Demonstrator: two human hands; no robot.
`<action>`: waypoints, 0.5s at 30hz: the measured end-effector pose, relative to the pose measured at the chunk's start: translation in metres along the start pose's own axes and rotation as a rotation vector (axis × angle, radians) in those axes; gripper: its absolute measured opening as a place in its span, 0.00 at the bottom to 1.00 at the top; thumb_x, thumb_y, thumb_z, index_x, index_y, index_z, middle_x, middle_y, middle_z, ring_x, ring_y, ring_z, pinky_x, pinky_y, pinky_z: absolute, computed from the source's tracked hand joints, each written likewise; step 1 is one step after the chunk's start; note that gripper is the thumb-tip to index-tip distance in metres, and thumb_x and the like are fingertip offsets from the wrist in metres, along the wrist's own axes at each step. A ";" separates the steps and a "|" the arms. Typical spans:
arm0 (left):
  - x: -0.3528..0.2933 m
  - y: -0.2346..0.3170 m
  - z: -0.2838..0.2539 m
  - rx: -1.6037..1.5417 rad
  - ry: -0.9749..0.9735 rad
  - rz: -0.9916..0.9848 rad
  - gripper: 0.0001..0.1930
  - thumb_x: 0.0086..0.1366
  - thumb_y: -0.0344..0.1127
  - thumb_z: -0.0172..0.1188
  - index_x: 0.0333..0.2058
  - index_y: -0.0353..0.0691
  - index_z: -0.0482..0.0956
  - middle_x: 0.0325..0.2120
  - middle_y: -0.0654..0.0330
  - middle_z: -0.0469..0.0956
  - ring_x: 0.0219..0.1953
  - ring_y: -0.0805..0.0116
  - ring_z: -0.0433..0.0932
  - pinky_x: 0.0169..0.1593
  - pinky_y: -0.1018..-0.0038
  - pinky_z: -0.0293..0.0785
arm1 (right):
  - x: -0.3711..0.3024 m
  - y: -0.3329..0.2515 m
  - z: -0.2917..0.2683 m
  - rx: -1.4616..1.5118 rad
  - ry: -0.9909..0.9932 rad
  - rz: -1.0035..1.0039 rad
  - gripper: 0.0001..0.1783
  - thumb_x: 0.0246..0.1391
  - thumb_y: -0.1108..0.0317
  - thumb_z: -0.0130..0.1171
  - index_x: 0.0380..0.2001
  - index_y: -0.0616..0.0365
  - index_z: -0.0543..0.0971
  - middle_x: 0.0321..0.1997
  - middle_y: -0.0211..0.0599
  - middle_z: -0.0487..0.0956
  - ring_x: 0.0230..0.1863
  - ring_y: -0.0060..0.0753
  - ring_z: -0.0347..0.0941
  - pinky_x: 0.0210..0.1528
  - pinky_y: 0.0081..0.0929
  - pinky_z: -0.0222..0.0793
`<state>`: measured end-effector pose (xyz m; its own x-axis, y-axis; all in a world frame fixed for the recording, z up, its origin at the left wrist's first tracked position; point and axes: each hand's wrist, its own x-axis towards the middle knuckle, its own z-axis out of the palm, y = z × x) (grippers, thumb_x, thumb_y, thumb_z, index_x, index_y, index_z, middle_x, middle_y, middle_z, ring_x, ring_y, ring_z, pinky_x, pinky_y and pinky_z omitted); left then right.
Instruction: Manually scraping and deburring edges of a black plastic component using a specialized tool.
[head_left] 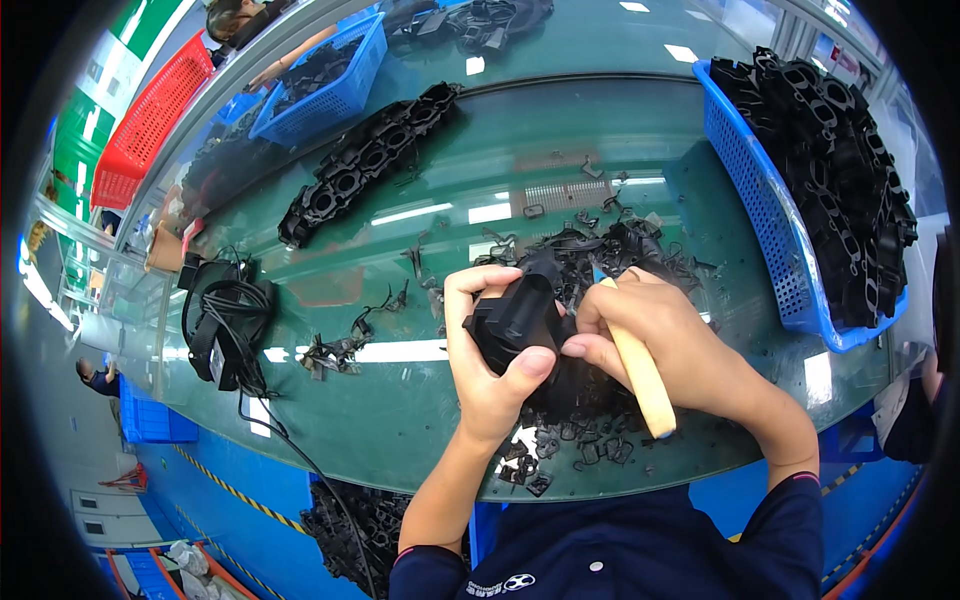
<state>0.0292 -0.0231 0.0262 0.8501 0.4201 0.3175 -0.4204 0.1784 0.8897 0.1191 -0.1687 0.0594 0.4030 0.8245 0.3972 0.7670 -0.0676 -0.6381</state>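
My left hand (482,395) is wrapped round a black molded plastic part (515,318), thumb on its near side, and holds it above the table. Close by on the right, my right hand (675,330) grips a handheld tool with a thick pale-yellow handle (643,378). A bit of blue shows at the tool's upper end; its tip is hard to make out. The right thumb and fingertips lie near the part's right side; whether they touch it I cannot tell. Black plastic scraps (610,245) are heaped behind and beneath both hands.
On the right stands a blue basket (755,200) piled with black molded parts. A long black part (365,160) lies at the back left. Coiled black cable and a device (228,325) sit on the left. Another blue basket (330,100) and a red basket (150,125) stand farther off.
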 end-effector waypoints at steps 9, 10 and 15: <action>-0.002 -0.002 0.003 -0.059 0.002 -0.040 0.35 0.46 0.49 0.69 0.46 0.36 0.61 0.33 0.55 0.72 0.34 0.68 0.75 0.40 0.74 0.72 | 0.000 0.008 0.005 0.247 0.007 -0.072 0.06 0.47 0.75 0.57 0.24 0.57 0.69 0.20 0.34 0.68 0.20 0.33 0.63 0.32 0.30 0.61; -0.002 -0.001 0.003 -0.136 0.010 -0.069 0.35 0.47 0.51 0.68 0.45 0.36 0.61 0.32 0.55 0.73 0.33 0.68 0.75 0.40 0.74 0.73 | 0.000 0.010 0.005 0.517 0.013 0.027 0.05 0.49 0.73 0.55 0.24 0.57 0.69 0.20 0.32 0.69 0.20 0.28 0.63 0.30 0.26 0.60; 0.004 -0.001 -0.008 -0.295 0.042 -0.254 0.32 0.51 0.57 0.61 0.43 0.37 0.63 0.29 0.53 0.73 0.29 0.69 0.75 0.33 0.74 0.75 | 0.003 0.011 -0.006 0.865 0.105 0.307 0.11 0.57 0.67 0.50 0.23 0.60 0.72 0.19 0.26 0.71 0.21 0.13 0.64 0.24 0.15 0.59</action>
<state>0.0304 -0.0147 0.0236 0.9278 0.3645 0.0797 -0.2761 0.5271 0.8037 0.1322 -0.1700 0.0573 0.6025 0.7820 0.1599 -0.0037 0.2030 -0.9792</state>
